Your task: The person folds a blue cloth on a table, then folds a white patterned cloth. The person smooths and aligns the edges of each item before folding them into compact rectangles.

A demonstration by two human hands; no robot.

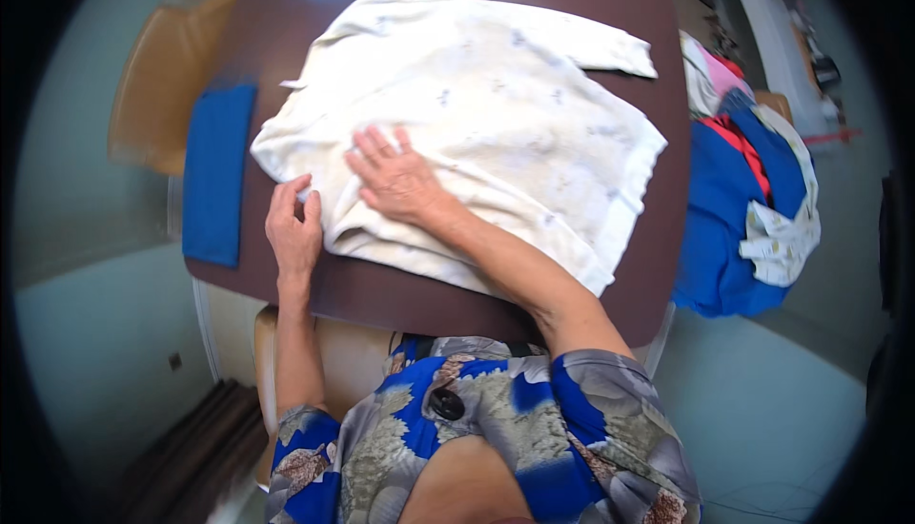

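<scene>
A cream long-sleeved garment (486, 95) with small dark motifs lies spread on a dark brown table (429, 316). One sleeve reaches to the upper right, and a ribbed white hem runs down its right side. My right hand (400, 177) rests palm down on the cloth, fingers spread, with creases around it. At the garment's lower left edge is my left hand (294, 227), its thumb and fingers curved and apart, the fingertips touching or very near the fabric. The layers beneath the near fold are partly hidden.
A folded blue cloth (218, 177) lies along the table's left edge. Beyond it stands a tan chair (161, 88); another chair (350, 345) is at the near edge. To the right is a heap of blue, red, pink and white clothes (743, 216).
</scene>
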